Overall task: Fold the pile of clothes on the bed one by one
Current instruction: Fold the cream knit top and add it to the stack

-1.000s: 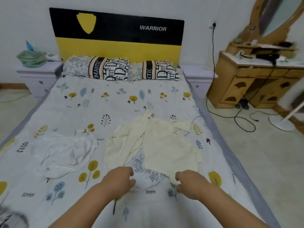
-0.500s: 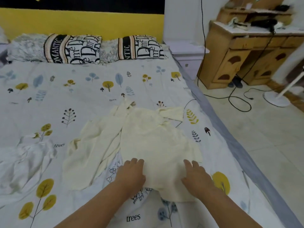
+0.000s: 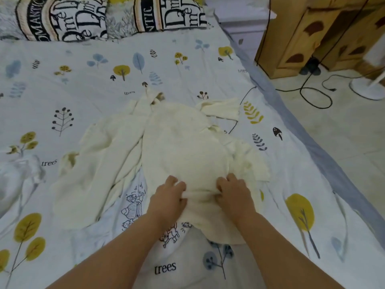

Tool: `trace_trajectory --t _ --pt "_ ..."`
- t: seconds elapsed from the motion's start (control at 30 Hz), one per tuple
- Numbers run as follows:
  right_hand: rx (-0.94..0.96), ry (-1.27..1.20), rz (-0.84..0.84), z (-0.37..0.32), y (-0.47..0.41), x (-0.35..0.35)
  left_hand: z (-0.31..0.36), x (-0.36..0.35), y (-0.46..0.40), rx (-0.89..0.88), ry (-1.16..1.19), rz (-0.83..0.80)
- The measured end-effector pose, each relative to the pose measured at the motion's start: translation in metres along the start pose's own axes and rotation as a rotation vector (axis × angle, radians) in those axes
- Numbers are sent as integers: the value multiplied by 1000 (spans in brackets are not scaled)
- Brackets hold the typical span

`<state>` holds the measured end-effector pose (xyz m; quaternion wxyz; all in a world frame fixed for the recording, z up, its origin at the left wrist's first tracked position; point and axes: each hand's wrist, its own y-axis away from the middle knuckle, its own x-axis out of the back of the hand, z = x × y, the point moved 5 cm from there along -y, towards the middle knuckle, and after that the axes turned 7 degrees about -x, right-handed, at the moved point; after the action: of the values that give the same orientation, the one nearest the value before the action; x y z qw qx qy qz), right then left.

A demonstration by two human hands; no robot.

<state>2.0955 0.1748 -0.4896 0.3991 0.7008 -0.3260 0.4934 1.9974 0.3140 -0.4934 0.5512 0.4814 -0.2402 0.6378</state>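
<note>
A cream garment (image 3: 179, 147) lies spread and rumpled in the middle of the bed (image 3: 104, 80). My left hand (image 3: 168, 199) and my right hand (image 3: 234, 195) sit side by side on its near part, each gripping a bunched fold of the cream fabric between fingers and thumb. Under it lies a white garment with cartoon prints (image 3: 133, 207), partly covered. A second white garment (image 3: 14, 178) lies crumpled at the left edge of the view.
Two lettered pillows (image 3: 100, 15) lie at the head of the bed. A thin black cable (image 3: 241, 109) runs over the sheet by the garment. Right of the bed stand a wooden dresser (image 3: 312, 38), floor cables (image 3: 316, 94) and a white fan base (image 3: 366, 88).
My head has come closer and lower over the cream garment. My hands moved forward onto it, from flat palms half a second ago to fingers curled into the fabric.
</note>
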Motion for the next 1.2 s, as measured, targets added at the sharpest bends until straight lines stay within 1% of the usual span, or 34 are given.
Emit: trace_trajectory --t 0.1,0.2,0.3,0.4,0.53,0.57,0.6,0.67,0.7,0.83,0.93,1.0,1.1,1.13,1.2 --pt "130 17 69 -21 32 10 -2 18 15 -64 41 -14" --pt "231 -78 154 -43 67 37 -4 44 40 -69 81 19" --pt "277 -86 192 -62 97 65 -3 80 68 -30 174 127" --pt "308 -146 205 -74 122 99 4 121 96 -3 255 229" --pt "385 -313 287 -90 155 159 25 185 132 -20 409 378" --pt "364 -359 308 -92 161 177 31 202 141 -28 438 407" --pt "319 -379 297 -95 166 193 37 220 149 -39 465 432" --pt "265 -434 220 -100 179 223 51 258 166 -57 503 485" --pt "267 -462 215 -104 185 240 59 278 175 -65 517 511" --pt "321 -472 293 -124 217 311 96 361 215 -162 585 625" --pt "321 -479 269 -140 241 349 121 416 248 -215 606 701" --pt "327 -474 235 -153 256 369 134 446 268 -256 657 722" --pt "372 -593 120 -177 281 396 147 482 295 -293 765 733" --pt "390 -647 108 -185 290 406 150 492 303 -298 767 741" --pt "409 -730 150 -197 306 430 151 509 319 -302 735 768"
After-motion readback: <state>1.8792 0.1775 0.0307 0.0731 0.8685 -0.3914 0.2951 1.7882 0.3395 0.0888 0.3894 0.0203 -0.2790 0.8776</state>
